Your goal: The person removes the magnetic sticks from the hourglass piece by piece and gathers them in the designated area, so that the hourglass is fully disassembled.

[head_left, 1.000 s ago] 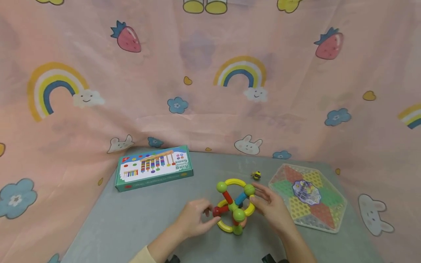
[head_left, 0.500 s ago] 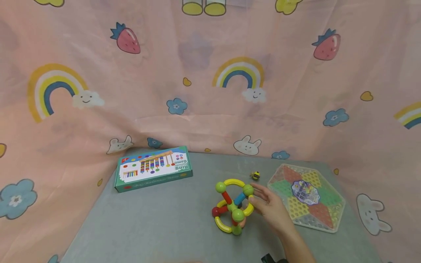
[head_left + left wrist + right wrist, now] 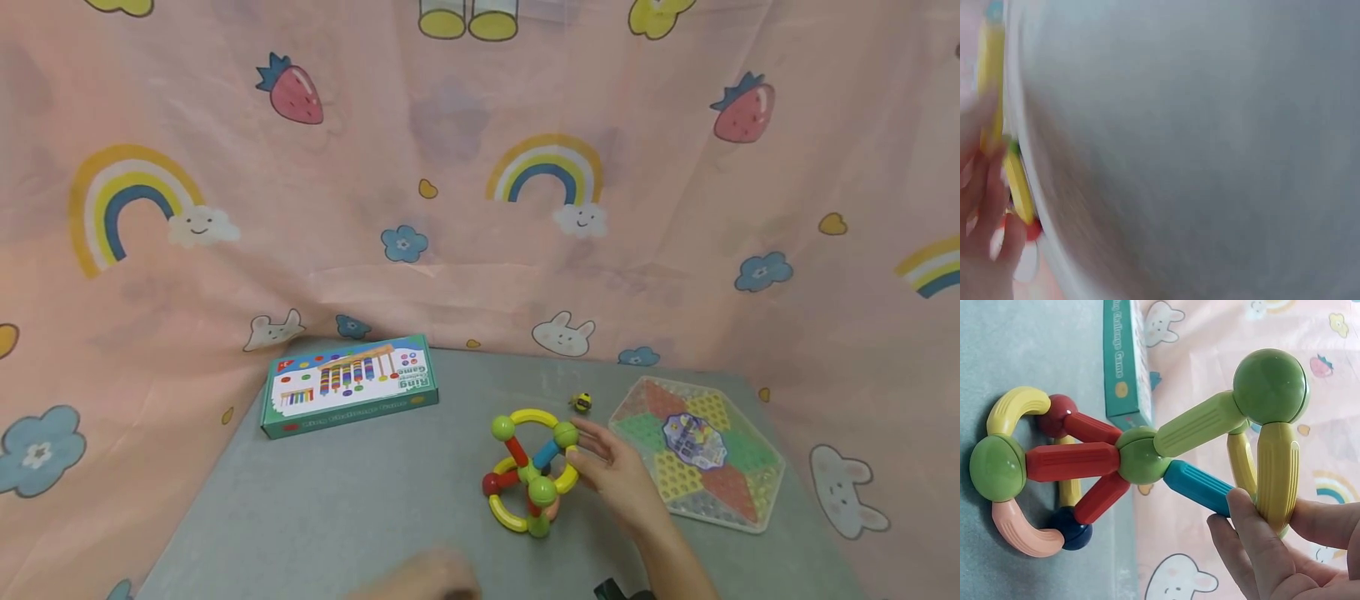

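Observation:
My right hand [image 3: 618, 471] pinches a yellow curved stick [image 3: 1277, 475] in a magnetic ball-and-stick construction. Green balls [image 3: 1271, 386], red sticks [image 3: 1072, 461], a blue stick [image 3: 1197, 487] and a dark blue ball [image 3: 1071, 528] join into this upright frame on the table. At the bottom edge of the head view my left hand [image 3: 427, 577] is blurred, to the front left of the construction. In the left wrist view a blurred yellow stick [image 3: 991, 62] runs between its thumb and fingers.
A green ring-game box [image 3: 351, 385] lies at the back left of the grey table [image 3: 337, 500]. To the right is a clear hexagonal Chinese checkers board [image 3: 701, 454]. Behind the construction sits a small yellow-black bee figure [image 3: 581, 403]. A pink printed cloth [image 3: 480, 275] hangs behind.
My left hand left the red ball and withdrew below the head view, then came back at the bottom edge. The right hand and the construction keep their place.

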Available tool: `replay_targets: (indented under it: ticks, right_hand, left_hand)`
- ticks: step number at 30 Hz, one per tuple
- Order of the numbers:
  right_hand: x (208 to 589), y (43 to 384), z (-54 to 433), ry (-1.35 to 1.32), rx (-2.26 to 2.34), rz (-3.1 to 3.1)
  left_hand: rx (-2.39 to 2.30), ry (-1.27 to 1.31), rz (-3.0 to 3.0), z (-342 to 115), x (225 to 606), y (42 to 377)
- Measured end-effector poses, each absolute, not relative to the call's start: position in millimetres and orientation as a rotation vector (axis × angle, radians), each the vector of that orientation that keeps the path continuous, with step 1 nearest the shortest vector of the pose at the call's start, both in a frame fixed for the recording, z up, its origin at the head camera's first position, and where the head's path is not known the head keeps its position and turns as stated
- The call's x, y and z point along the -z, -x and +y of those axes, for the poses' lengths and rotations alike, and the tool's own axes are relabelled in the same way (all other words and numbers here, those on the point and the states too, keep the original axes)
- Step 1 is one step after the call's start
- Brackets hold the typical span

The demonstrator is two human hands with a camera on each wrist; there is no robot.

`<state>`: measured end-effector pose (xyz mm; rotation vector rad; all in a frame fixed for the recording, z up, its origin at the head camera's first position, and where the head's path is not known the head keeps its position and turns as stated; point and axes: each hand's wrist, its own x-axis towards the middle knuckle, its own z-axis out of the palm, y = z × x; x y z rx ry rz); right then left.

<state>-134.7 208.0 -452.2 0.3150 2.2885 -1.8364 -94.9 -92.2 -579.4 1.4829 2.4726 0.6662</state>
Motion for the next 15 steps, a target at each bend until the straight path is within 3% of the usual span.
replay_targets:
  ticks: [5,8,11,15]
  right_hand:
    - [453,134,209,-0.303,1.832,2.298]
    - [453,132,209,-0.287,1.831,2.303]
    - [454,132,210,-0.278,1.835,2.302]
    - [455,134,209,-0.278,1.844,2.290]
  left_hand:
    - [-0.972,-0.741,2.902,-92,567,111]
    - [-0.996,-0.473,3.020,-90,569,113]
    - [-0.937,-0.424,2.985,-92,572,116]
    - [-0.771,-0.545,2.829,-105,565,129]
